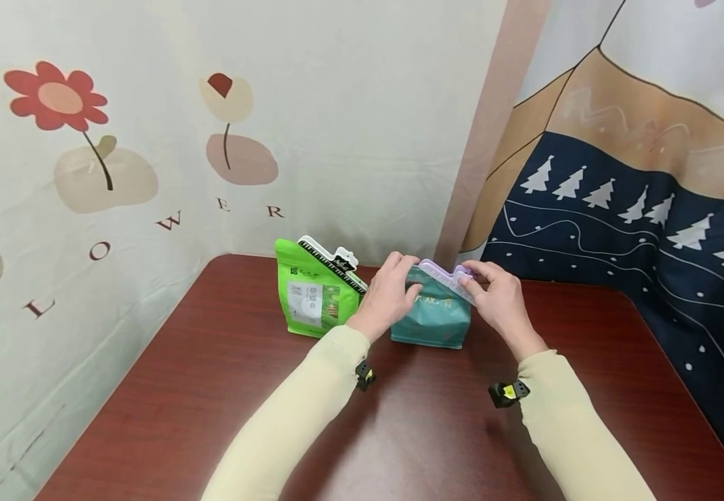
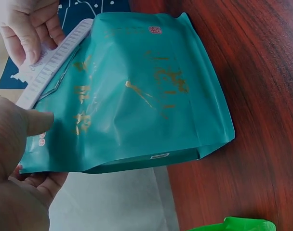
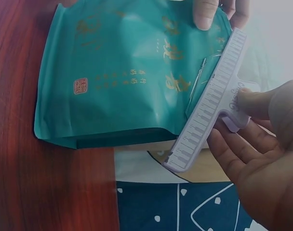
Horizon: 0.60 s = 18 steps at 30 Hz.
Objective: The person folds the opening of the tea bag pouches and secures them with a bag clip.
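A teal bag [image 1: 431, 320] with gold lettering stands upright on the table. Slanted across its top right corner is a pale purple bag clip [image 3: 206, 103] printed with piano keys. My right hand [image 1: 498, 296] pinches the clip's handle between thumb and fingers. At the bag's top left, my left hand [image 1: 388, 293] grips the upper edge, thumb on the front [image 2: 38, 122] and fingers behind. To the left stands a bright green bag [image 1: 312, 292], its top right corner held by a white and black bag clip [image 1: 333, 263].
The dark red wooden table [image 1: 224, 390] runs back to a hanging cloth [image 1: 362, 139] with printed flowers. A second cloth [image 1: 587, 229] with white trees and a navy ground hangs at the right. Each wrist wears a small black camera [image 1: 509, 394].
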Available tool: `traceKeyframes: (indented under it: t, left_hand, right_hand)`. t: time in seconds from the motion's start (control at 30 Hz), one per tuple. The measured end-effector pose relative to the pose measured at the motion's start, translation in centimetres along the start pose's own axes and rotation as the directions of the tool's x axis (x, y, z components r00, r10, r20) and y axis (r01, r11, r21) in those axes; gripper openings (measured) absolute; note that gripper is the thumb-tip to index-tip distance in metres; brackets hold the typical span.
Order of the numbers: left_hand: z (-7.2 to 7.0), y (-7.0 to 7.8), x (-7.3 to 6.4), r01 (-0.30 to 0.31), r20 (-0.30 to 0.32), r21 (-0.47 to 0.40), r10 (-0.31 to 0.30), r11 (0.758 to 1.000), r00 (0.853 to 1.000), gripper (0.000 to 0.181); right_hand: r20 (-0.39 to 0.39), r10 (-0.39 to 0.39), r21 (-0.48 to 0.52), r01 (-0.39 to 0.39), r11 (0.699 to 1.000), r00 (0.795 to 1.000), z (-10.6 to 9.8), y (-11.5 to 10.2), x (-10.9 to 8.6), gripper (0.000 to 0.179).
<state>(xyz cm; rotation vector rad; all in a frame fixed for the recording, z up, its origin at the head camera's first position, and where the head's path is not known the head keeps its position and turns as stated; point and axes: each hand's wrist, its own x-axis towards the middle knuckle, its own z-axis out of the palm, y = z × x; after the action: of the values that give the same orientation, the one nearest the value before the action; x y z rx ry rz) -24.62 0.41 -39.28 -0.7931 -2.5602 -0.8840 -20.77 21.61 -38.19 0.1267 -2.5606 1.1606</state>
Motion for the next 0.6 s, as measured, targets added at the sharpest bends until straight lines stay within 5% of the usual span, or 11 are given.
traceKeyframes:
  t: [0.27, 0.6]
  left_hand:
    - [-0.6, 0.2, -0.4, -0.025, 0.065, 0.04, 0.023, 0.999, 0.998, 0.048]
    - [-2.2, 0.7, -0.9, -0.083, 0.076, 0.056, 0.079, 0.995, 0.994, 0.058]
  right_hand:
    - [0.033, -0.007, -0.038, 0.008, 0.999, 0.999, -0.6, 0.6, -0.9, 0.037]
    - [0.004, -0.144, -0.102, 0.144, 0.984, 0.99, -1.3, 0.8, -1.5, 0.045]
